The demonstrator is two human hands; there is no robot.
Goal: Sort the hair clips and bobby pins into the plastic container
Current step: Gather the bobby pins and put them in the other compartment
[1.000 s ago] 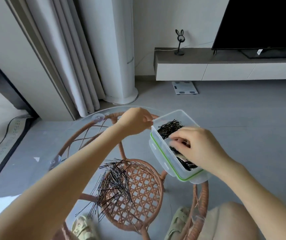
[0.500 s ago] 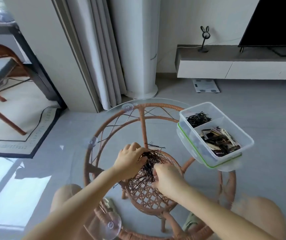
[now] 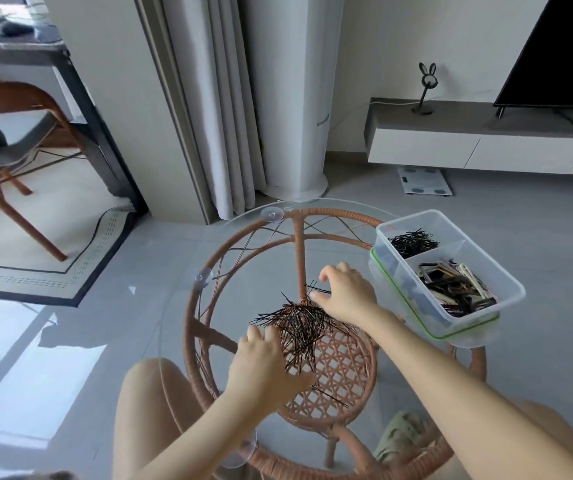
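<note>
Grey floor tiles [image 3: 485, 237] run all round a glass-topped rattan table [image 3: 330, 213], which I take as my one fixed mark from this remote seat. Beyond the table's far edge hang pale curtains [image 3: 215, 98] beside a white column [image 3: 288, 98]. Far to the table's right a dark television [image 3: 562, 46] stands on a low white cabinet [image 3: 451, 150]. Far to its left a wooden chair [image 3: 11, 133] stands on a bordered rug [image 3: 53, 254].

Both bare forearms reach in over the table's near edge. On the table's right rim sits the plastic container [image 3: 508, 289], resting on a green-edged lid.

At the table's centre lies the pile of bobby pins [image 3: 298, 323], loose and fanned on the glass. The left hand [image 3: 264, 372] rests on the near left side of the pile, fingers loosely bent on the pins and thumb spread out to the right. The right hand [image 3: 347, 296] arches claw-like over the pile's far edge, fingertips down among the pins (whether it pinches any, I cannot tell).

Inside the container, the nearer and larger compartment holds hair clips [image 3: 458, 289]. The farther one holds a small tuft of black pins [image 3: 413, 242].
</note>
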